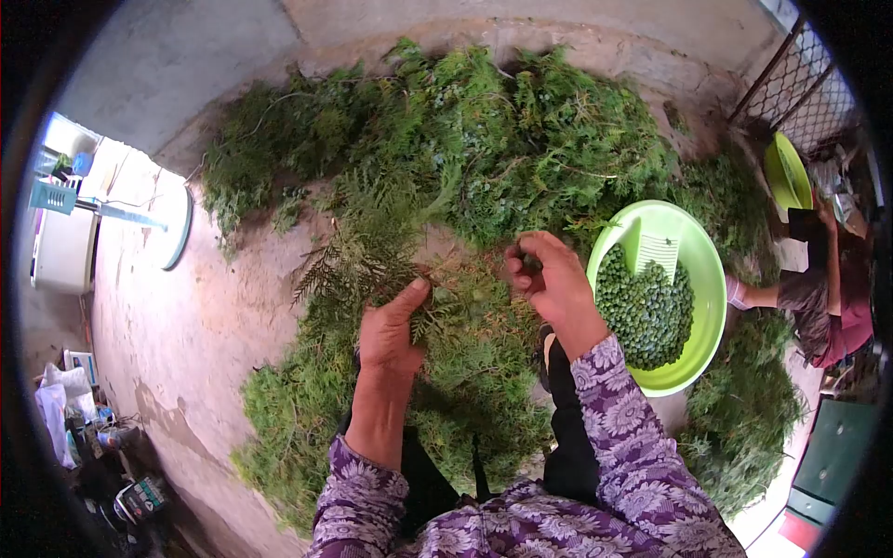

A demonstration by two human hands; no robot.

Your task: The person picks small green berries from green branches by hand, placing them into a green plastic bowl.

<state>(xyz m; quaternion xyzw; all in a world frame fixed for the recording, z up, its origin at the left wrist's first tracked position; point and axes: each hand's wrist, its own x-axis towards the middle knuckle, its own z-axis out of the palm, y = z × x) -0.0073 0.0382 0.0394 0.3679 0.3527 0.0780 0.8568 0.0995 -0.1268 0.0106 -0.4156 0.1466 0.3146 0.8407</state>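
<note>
My left hand (389, 333) is closed round the lower end of a leafy evergreen branch (365, 244), whose flat sprays reach up and away from me. Beside it, to the right, my right hand (556, 279) has its fingers curled together. Whatever sits between those fingertips is too small and dark to name. A lime-green basin (714, 316) with a built-in washboard (657, 253) stands just right of my right hand. Small round green cones or berries (644, 321) fill much of its bottom.
Cut evergreen branches (484, 139) are heaped along the wall, with more greenery (307, 409) around my feet. Another person (833, 298) sits at the right near a second green basin (789, 172). A pedestal fan (177, 228) and assorted household items (88, 409) stand left.
</note>
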